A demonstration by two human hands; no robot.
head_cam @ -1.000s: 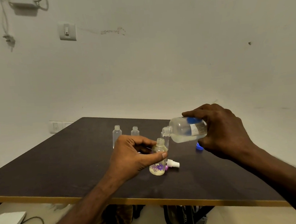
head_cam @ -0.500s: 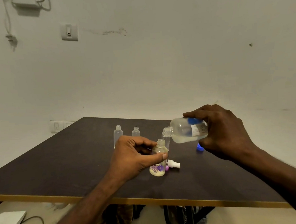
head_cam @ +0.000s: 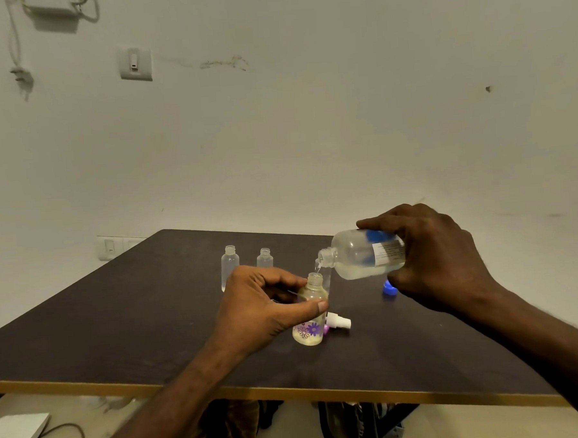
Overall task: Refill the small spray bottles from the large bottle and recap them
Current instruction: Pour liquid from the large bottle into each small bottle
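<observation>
My left hand [head_cam: 263, 305] grips a small clear bottle with purple flowers [head_cam: 310, 321], upright on the dark table [head_cam: 119, 321], its neck uncapped and some pale liquid at its bottom. My right hand [head_cam: 440, 261] holds the large clear bottle [head_cam: 360, 255] tipped almost flat, mouth just above the small bottle's neck, a thin stream running down. A white spray cap [head_cam: 339, 321] lies right of the small bottle. Two uncapped small bottles [head_cam: 230, 265] [head_cam: 265, 257] stand behind my left hand; another is partly hidden behind the flowered one.
A blue cap [head_cam: 389, 289] lies on the table under my right hand. The table's front edge [head_cam: 290, 391] is close to me, with bags below it. A white wall stands behind, with a switch plate [head_cam: 135, 64].
Both hands and bottles hold nearly the same pose; the large bottle stays tipped over the small bottle's neck and the liquid keeps running.
</observation>
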